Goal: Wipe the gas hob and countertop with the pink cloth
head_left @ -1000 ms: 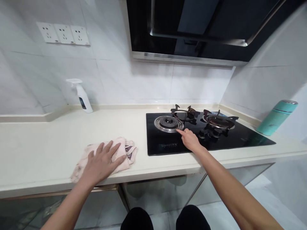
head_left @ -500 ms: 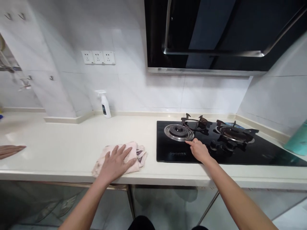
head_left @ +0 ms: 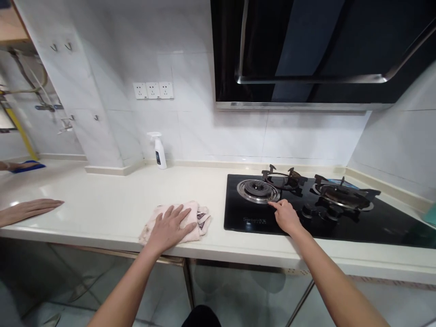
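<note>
1. While the left hand (head_left: 169, 223) lies flat with its fingers spread wide on a crumpled pink cloth (head_left: 177, 221), it grips nothing; the palm just presses the fabric down.
2. The cloth sits on the pale countertop (head_left: 112, 204), near its front edge and just left of the black glass hob (head_left: 374, 225).
3. The right hand (head_left: 286, 215) rests on the hob's near left part, mostly curled, with the index finger stretched out; it holds nothing.
4. That fingertip touches, or nearly touches, the near rim of the left burner ring (head_left: 258, 190); which of the two I cannot tell.
5. A loose black pan support (head_left: 283, 178) lies just behind and to the right of the left burner, off its ring.
6. The right burner (head_left: 342, 196) has its pan support in place, and two black knobs (head_left: 318, 211) stand near the middle of the hob, just right of the right hand.
7. A white spray bottle (head_left: 159, 151) stands upright at the far edge of the counter against the tiled wall, well apart from both hands.
8. Three wall sockets (head_left: 153, 90) sit above it, and a dark range hood (head_left: 306, 50) hangs over the hob.
9. At the far left, another person's hand (head_left: 29, 210) lies flat on the counter.
10. A blue cloth (head_left: 25, 166) lies farther back on that side.
</note>
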Action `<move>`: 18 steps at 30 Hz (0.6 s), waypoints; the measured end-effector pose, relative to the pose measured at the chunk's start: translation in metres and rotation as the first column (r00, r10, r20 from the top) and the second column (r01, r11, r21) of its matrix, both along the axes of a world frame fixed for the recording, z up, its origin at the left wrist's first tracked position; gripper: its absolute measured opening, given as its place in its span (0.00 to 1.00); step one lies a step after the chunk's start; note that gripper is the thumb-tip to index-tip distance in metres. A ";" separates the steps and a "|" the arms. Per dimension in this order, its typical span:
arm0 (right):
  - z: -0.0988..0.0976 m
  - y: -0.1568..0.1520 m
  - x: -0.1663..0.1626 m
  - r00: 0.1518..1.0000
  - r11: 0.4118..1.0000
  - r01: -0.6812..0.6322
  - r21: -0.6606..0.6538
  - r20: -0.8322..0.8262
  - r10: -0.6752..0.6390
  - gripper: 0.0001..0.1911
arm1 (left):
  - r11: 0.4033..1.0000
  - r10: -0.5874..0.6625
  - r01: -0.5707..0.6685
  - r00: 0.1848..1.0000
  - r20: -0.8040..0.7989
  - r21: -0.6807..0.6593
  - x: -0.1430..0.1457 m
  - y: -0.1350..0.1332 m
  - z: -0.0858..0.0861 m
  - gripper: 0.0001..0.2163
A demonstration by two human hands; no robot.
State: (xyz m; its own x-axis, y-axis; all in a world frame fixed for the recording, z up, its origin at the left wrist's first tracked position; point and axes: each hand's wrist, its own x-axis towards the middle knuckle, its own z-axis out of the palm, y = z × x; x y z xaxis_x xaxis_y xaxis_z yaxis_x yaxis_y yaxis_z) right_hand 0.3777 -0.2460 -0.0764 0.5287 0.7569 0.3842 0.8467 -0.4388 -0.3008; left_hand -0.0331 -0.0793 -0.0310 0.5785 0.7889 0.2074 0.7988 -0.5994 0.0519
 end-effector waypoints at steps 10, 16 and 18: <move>0.000 -0.004 0.004 0.998 0.992 -0.001 0.126 -0.068 0.010 0.22 | 0.994 0.108 -0.106 0.990 -0.092 0.028 -0.001 -0.007 -0.001 0.36; -0.004 -0.003 0.010 0.993 0.984 -0.033 0.177 -0.103 0.052 0.19 | 0.988 0.100 -0.118 0.980 -0.174 -0.102 0.004 -0.008 0.009 0.38; -0.007 -0.001 0.008 0.991 0.986 -0.071 0.151 -0.099 0.087 0.17 | 0.985 0.101 -0.123 0.979 -0.179 -0.118 0.007 -0.002 0.011 0.39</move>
State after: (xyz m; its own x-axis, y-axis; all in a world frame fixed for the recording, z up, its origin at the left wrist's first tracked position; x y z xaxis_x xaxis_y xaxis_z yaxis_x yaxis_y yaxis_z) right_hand 0.3858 -0.2472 -0.0834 0.5127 0.7374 0.4398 0.8375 -0.3166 -0.4454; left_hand -0.0263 -0.0817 -0.0201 0.5028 0.8644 0.0056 0.8643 -0.5026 -0.0212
